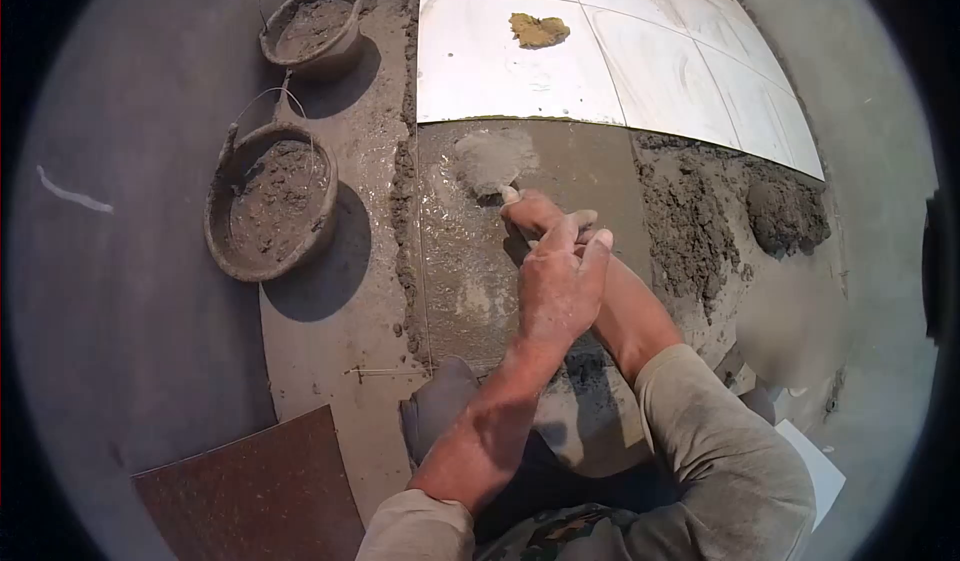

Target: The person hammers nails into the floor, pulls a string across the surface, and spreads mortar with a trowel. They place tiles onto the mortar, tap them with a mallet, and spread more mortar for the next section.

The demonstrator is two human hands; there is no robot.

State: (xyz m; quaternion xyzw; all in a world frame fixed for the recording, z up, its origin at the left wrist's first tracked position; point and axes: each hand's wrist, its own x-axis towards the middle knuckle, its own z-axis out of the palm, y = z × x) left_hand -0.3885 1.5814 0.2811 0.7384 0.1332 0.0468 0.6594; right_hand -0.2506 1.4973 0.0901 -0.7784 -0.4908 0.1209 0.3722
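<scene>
My right hand (532,213) is closed round the pale handle of a trowel (492,159), whose mortar-smeared blade lies on the wet grey mortar bed (465,261). Across my right wrist and forearm lies my left hand (562,286), fingers curled with the thumb close to them. Whatever its fingertips may hold is hidden. Just beyond the trowel runs the near edge of the laid white tiles (510,71).
Two buckets of mortar, a near one (270,206) and a far one (312,33), stand left. A yellowish lump (538,31) sits on the tiles. Right of the bed are rough mortar (690,221) and a mound (787,218). A reddish-brown board (255,491) lies at lower left.
</scene>
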